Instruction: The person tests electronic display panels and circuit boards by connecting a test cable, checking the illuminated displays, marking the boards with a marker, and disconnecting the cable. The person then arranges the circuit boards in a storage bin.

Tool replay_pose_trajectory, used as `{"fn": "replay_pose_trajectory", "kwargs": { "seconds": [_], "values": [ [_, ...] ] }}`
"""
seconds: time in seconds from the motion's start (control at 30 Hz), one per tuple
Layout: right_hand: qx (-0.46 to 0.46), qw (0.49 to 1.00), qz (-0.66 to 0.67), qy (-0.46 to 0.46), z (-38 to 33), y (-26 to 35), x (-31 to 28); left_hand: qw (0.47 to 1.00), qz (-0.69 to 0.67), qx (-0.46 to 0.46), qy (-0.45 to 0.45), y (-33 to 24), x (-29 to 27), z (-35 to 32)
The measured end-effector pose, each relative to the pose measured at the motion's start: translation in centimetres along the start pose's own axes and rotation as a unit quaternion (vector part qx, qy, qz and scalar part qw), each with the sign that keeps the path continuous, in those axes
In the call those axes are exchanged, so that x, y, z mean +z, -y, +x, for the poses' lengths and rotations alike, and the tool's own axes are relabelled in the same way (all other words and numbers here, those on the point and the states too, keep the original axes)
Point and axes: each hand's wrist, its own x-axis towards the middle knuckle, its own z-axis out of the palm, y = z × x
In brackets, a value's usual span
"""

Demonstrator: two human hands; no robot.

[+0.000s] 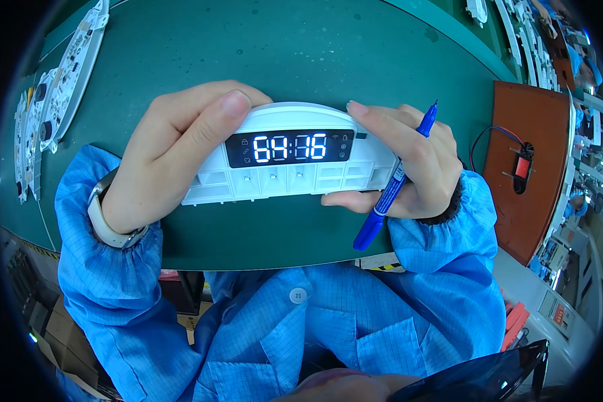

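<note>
Between my hands is a white curved plastic display panel [275, 184], raised over the green table. Its dark window glows with white digits and small icons, and open compartments line its lower part. My left hand [187, 134] grips the panel's left end, thumb along the upper edge. At the other end my right hand [415, 157] holds it, one finger on the top edge and another below. A blue marker pen [388, 191], its tip uncovered and pointing up, is also tucked in my right hand, slanting across the fingers.
Several white panels with circuit boards [70, 77] lie at the far left of the green table [301, 60]. To the right a brown board [522, 167] carries a black-and-red socket with wires. More white parts [519, 40] line the far right, where other people work.
</note>
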Motion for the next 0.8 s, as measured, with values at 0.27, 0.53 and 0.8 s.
{"fn": "replay_pose_trajectory", "kwargs": {
  "seconds": [0.27, 0.53, 0.8],
  "values": [
    [-0.018, 0.999, -0.009, 0.028, -0.10, -0.21, -0.22, 1.000, -0.003, 0.002, -0.001, 0.09, 0.02, -0.04],
    [0.000, 1.000, 0.010, 0.003, 0.06, 0.00, 0.08, 0.999, -0.033, 0.000, 0.013, 0.14, -0.06, -0.11],
    [-0.004, 1.000, 0.006, 0.005, 0.05, -0.12, 0.01, 1.000, -0.012, -0.015, 0.005, 0.16, -0.10, -0.25]
  ]
}}
